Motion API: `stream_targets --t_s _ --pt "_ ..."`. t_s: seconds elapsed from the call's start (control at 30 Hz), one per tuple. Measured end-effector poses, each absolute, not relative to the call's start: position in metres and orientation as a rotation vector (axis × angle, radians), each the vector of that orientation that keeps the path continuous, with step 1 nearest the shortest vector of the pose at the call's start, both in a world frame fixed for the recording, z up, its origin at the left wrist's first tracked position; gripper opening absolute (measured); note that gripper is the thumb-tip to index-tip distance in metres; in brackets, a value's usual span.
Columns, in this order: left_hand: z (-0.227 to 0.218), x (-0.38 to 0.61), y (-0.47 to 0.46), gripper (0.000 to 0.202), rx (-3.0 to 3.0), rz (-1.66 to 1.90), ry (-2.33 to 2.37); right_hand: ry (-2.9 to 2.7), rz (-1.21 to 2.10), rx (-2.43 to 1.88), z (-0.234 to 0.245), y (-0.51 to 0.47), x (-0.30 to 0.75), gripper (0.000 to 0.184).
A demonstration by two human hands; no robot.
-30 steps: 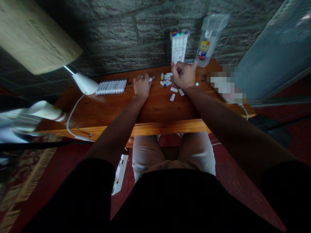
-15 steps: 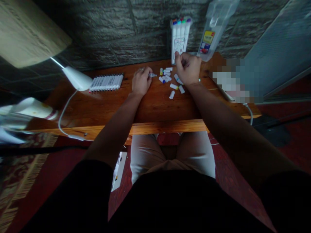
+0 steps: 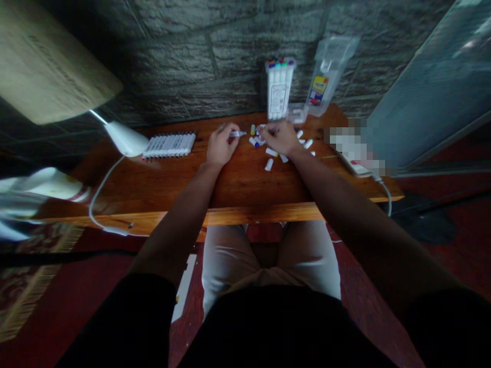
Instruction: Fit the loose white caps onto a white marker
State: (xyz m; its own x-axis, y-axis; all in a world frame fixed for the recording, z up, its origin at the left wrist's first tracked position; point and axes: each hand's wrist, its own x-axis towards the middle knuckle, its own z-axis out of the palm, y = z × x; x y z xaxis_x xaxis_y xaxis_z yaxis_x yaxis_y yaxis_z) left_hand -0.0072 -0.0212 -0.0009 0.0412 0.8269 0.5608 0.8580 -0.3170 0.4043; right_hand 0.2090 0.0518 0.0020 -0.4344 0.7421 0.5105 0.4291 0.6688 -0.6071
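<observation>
My left hand [image 3: 218, 145] rests on the wooden desk [image 3: 238, 176], its fingers closed round a white marker [image 3: 238, 134] whose tip points right. Beside it, my right hand [image 3: 279, 137] is curled over a scatter of several small white marker caps [image 3: 269, 164], fingers pinched among them; what they hold is hidden. A row of white markers [image 3: 169, 144] lies flat at the left. An upright clear pack of markers [image 3: 279, 88] with coloured tips leans on the stone wall behind the hands.
A white desk lamp [image 3: 125, 138] with its cable [image 3: 100, 194] stands at the left. An empty clear plastic package [image 3: 326, 76] leans on the wall at the right. A blurred-out object lies at the desk's right end. My knees show under the desk's front edge.
My right hand has come down and left from the upright marker pack onto the loose caps. The left hand has kept its marker and hardly moved. The camera has tilted a little.
</observation>
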Motion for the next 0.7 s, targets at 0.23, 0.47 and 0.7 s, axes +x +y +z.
stream_targets --t_s 0.23,0.47,0.7 --pt "-0.017 -0.018 -0.015 0.016 -2.397 -1.419 -1.746 -1.996 0.657 -0.952 0.003 0.051 0.211 0.050" --pt "-0.024 -0.027 -0.011 0.020 -2.408 -1.577 -1.769 -1.940 0.738 -0.960 0.003 0.049 0.211 0.056" --pt "-0.025 -0.027 -0.009 0.024 -2.425 -1.498 -1.840 -1.947 0.753 -0.944 0.004 0.047 0.211 0.062"
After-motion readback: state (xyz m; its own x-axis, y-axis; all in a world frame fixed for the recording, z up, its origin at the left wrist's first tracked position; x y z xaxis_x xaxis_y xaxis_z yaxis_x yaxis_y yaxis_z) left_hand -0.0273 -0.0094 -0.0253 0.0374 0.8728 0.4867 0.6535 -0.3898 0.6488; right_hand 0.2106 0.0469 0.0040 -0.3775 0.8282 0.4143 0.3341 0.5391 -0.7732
